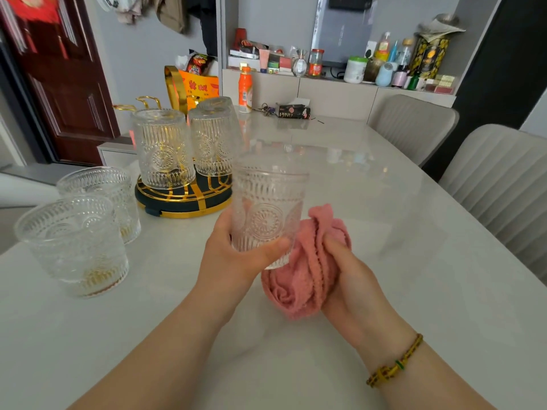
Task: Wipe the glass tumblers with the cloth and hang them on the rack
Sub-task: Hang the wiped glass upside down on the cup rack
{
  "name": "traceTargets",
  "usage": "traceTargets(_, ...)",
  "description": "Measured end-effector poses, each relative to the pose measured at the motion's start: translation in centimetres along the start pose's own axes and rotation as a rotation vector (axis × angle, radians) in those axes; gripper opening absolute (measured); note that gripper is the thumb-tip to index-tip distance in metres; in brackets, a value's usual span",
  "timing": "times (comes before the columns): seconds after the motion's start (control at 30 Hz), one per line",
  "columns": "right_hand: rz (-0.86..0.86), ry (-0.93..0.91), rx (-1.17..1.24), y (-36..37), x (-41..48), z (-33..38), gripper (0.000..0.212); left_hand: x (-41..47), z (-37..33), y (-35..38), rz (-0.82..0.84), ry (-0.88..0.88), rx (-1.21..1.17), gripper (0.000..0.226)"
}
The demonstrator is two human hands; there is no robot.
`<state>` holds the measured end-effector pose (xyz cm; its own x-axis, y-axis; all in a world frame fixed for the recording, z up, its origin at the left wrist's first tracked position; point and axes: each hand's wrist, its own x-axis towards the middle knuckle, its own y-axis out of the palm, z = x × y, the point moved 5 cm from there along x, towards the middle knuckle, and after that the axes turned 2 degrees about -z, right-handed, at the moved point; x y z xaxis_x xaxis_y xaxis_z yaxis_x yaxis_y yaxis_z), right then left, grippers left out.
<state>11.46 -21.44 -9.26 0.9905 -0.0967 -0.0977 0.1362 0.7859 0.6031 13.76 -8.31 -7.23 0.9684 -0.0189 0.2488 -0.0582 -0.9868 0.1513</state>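
Note:
My left hand (236, 255) grips an embossed glass tumbler (268, 202) upright above the table, thumb across its lower front. My right hand (349, 270) holds a bunched pink cloth (307, 267) against the tumbler's lower right side. The round dark rack with gold wires (183, 199) stands behind and to the left. Three tumblers hang upside down on it: the nearest tumbler (162, 149), one to its right (214, 143), and one behind (217, 103). Two more tumblers stand upright at the left, a near one (74, 247) and a far one (100, 196).
The white table (384, 202) stretches back to an orange bottle (245, 88), keys and a dark tissue pack (293, 111). Two pale chairs (497, 184) line its right side. A cluttered shelf (340, 63) fills the back wall.

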Motion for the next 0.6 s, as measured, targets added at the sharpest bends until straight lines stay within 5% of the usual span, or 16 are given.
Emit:
traceTargets(0.13,-0.004,-0.012,-0.063,0.3,-0.1,-0.3,0.028,-0.7,-0.2,-0.1,-0.047,-0.059,-0.04,0.087)
traceTargets(0.23,-0.048,-0.05,-0.06,0.6,-0.4,0.1,0.029,-1.2,-1.0,-0.6,-0.088,-0.1,-0.081,0.062)
traceTargets(0.4,-0.158,-0.147,0.077,2.4,-0.4,0.3,0.026,-0.9,-4.4,-4.0,-0.149,-0.055,0.005,0.062)
traceTargets(0.6,-0.069,-0.087,0.189,8.1,0.9,-2.4,0.027,1.1,-10.8,-10.4,-0.194,0.051,0.208,0.035)
